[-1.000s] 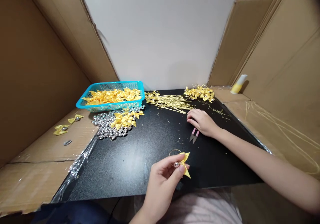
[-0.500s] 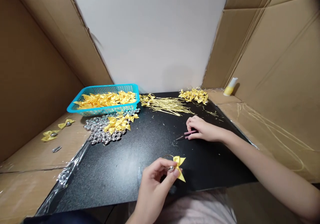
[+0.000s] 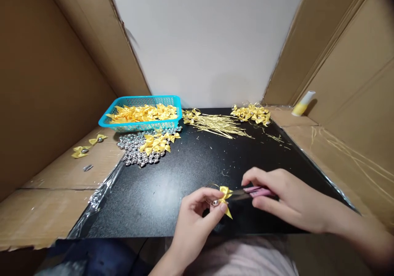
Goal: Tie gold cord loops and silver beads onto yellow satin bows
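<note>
The left hand (image 3: pixel 197 216) had its fingers clamped on a yellow bow (image 3: pixel 225 191), the right hand (image 3: pixel 291 196) on pink-handled snips (image 3: pixel 260 191).

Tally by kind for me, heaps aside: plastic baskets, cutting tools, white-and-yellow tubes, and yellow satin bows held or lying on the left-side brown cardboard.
Turquoise perforated plastic basket: 1
Pink-handled metal snips: 1
White-and-yellow tube: 1
Yellow satin bow in the left hand: 1
Yellow satin bows with silver beads on the left-side brown cardboard: 2
Total: 6
</note>
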Tool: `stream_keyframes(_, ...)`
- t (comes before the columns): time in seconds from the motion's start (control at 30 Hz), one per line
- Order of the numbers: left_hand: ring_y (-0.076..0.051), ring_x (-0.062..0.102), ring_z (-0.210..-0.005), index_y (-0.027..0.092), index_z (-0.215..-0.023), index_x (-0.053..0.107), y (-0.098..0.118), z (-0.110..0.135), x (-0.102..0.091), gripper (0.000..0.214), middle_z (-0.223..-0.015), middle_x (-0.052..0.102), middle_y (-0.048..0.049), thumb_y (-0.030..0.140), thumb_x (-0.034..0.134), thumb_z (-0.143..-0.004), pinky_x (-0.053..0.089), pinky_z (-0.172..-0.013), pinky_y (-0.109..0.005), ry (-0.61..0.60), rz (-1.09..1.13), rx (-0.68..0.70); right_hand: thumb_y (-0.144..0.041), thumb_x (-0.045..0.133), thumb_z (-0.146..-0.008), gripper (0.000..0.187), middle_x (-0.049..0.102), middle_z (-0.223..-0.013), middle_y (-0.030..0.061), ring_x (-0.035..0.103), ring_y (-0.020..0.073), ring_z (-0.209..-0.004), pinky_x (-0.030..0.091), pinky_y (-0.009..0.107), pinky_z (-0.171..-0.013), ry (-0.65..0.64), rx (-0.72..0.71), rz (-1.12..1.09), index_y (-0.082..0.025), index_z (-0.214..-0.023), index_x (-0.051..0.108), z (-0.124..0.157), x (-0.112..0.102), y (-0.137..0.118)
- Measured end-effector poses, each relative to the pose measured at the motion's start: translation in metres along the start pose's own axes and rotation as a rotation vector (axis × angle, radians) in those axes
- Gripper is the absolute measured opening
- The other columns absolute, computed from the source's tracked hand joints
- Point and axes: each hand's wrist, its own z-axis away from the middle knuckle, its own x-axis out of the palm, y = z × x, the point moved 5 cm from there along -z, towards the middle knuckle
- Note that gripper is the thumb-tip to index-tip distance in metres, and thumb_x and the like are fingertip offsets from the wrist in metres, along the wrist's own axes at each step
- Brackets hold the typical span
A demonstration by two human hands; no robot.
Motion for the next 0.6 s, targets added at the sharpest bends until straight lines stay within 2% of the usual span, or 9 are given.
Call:
stream_keyframes(0.1, -0.013, 0.057, -0.070, 0.017, -0.084, 0.069, -0.0002, 0.0013, 0.0011, 0.016, -0.076, 0.067, -0.0033, 0.024, 0.076, -0.071, 0.046, -0.065, -0.022, -0.004, 0.002, -0.012, -0.037, 0.045, -0.093, 0.017, 0.064, -0.074, -0.0005, 0.055, 0.0145, -0.061, 0.032, 0.026, -0.056, -0.037, -0.024, 0.115, -0.024, -0.088, 0.055, 0.0029, 0.0093, -0.0028)
stream_keyframes(0.27, -0.014, 0.058, -0.067, 0.017, -0.081, 0.067, 0.0004, 0.0024, 0.0024, 0.015, -0.074, 0.067, -0.0029, 0.022, 0.076, -0.070, 0.045, -0.062, -0.021, 0.028, -0.023, 0.001, -0.038, 0.046, -0.092, 0.022, 0.062, -0.070, 0.0015, 0.053, 0.0152, -0.058, 0.029, 0.029, -0.054, 0.053, -0.120, 0.327, -0.022, -0.084, 0.058, 0.0005, 0.0100, -0.0062)
stream_keyframes(0.37, -0.013, 0.057, -0.067, 0.017, -0.083, 0.064, 0.0006, 0.0030, 0.0029, 0.017, -0.073, 0.067, -0.0021, 0.021, 0.075, -0.071, 0.044, -0.062, -0.021, 0.037, -0.051, 0.023, -0.038, 0.047, -0.090, 0.021, 0.062, -0.068, 0.0019, 0.052, 0.0153, -0.057, 0.027, 0.029, -0.053, 0.091, -0.159, 0.387, -0.023, -0.086, 0.061, 0.0001, 0.0086, -0.0095)
stream_keyframes(0.6, -0.011, 0.054, -0.063, 0.019, -0.085, 0.060, 0.0009, 0.0042, 0.0043, 0.017, -0.068, 0.063, 0.0015, 0.021, 0.073, -0.074, 0.043, -0.061, -0.020, 0.037, -0.138, 0.064, -0.037, 0.045, -0.091, 0.025, 0.062, -0.065, 0.0025, 0.052, 0.0151, -0.054, 0.026, 0.029, -0.053, 0.098, -0.178, 0.455, -0.021, -0.077, 0.059, -0.0037, 0.0092, -0.0117)
